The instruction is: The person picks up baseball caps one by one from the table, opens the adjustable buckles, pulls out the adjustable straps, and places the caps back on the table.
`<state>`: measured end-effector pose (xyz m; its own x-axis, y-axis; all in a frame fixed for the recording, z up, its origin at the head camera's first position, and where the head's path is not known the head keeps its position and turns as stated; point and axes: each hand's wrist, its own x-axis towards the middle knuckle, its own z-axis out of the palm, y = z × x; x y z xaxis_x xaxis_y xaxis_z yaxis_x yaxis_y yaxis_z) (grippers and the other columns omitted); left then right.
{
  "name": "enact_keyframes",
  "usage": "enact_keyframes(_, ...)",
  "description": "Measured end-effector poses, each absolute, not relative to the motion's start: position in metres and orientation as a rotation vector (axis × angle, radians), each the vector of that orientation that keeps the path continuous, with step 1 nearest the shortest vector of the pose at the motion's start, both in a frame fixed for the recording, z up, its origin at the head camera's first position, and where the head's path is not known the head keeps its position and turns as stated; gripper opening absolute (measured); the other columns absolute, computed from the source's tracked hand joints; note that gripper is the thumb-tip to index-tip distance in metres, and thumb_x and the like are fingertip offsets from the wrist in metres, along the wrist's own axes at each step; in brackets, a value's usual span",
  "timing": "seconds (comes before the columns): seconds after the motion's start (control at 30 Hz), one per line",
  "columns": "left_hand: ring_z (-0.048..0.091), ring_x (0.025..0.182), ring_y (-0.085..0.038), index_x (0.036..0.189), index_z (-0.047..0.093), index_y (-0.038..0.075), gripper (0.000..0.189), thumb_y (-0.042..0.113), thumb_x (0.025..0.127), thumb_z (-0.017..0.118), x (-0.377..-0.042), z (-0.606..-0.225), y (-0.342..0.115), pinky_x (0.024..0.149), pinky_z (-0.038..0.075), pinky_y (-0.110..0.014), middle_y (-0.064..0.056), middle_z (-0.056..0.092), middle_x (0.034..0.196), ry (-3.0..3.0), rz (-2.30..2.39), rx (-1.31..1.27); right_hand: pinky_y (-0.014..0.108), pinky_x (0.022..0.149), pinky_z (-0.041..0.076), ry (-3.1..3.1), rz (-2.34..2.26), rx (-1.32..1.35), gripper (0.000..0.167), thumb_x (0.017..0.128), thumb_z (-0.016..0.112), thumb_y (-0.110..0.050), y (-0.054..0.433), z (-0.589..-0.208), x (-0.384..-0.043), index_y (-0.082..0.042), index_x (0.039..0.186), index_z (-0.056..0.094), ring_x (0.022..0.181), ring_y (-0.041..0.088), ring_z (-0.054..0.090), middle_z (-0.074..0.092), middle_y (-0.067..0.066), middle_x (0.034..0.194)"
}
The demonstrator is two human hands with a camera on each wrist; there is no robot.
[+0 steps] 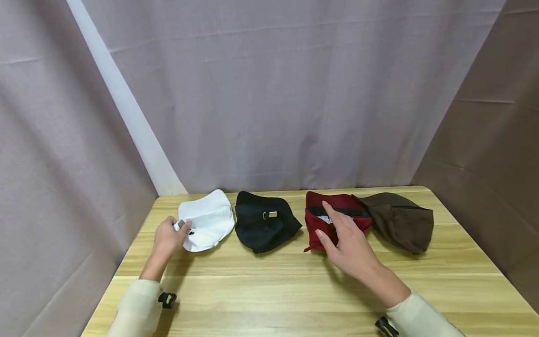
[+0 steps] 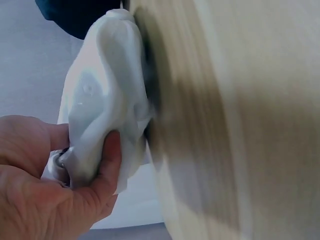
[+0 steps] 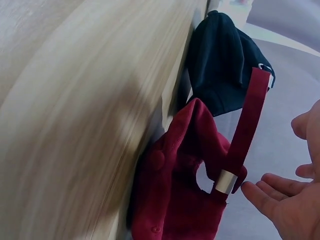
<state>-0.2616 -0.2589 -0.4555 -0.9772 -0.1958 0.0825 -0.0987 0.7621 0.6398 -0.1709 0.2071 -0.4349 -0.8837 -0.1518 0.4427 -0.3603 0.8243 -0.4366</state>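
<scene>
A white cap [image 1: 212, 217] sits at the left of the table, and my left hand [image 1: 166, 238] grips its near left edge. In the left wrist view, thumb and fingers pinch the folded white cloth [image 2: 92, 115]. My right hand [image 1: 353, 245] is held over a dark red cap [image 1: 317, 200], fingers extended, partly hiding it. The right wrist view shows this cap's loose strap [image 3: 250, 115] with a metal buckle [image 3: 226, 182], the fingertips close beside it. Between the two stands a black cap [image 1: 258, 234] with a small metal buckle.
At the right end a brown cap [image 1: 408, 227] overlaps the red one's edge in the head view. The caps form a row along the far part of the light wooden table [image 1: 261, 299]. Grey curtains [image 1: 261, 93] hang behind and beside the table.
</scene>
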Motion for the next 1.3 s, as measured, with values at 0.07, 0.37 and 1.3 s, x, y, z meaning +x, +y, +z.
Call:
enact_keyframes(0.07,0.060,0.085,-0.035,0.092,0.055,-0.002,0.036,0.029,0.101,0.071,-0.260,-0.452,-0.259,0.067,0.044,-0.037,-0.020,0.063,0.087,-2.782,-1.006,0.254,0.063,0.114,0.048,-2.614,0.726,0.389,0.075,0.103,0.070,-0.029,0.207,-0.436,-0.171,-0.015,0.168,0.035,0.140,0.040,0.055,0.059,0.021,0.155)
enact_keyframes(0.37,0.060,0.078,-0.037,0.089,0.059,-0.002,0.030,0.024,0.099,0.071,-0.258,-0.430,-0.252,0.067,0.042,-0.039,-0.016,0.061,0.080,-2.538,-1.006,0.248,0.062,0.110,0.049,-2.582,0.682,0.375,0.075,0.102,0.070,-0.027,0.212,-0.439,-0.172,-0.015,0.168,0.036,0.138,0.040,0.056,0.060,0.022,0.152)
enact_keyframes(1.3,0.053,0.074,-0.021,0.073,0.054,0.005,0.035,0.014,0.091,0.084,-0.253,-0.378,-0.092,0.067,0.039,-0.030,-0.012,0.060,0.079,-2.195,-1.167,-0.393,0.064,0.108,0.050,-2.598,0.728,0.328,0.077,0.103,0.070,-0.029,0.221,-0.440,-0.166,-0.010,0.168,0.032,0.138,0.041,0.056,0.058,0.023,0.155)
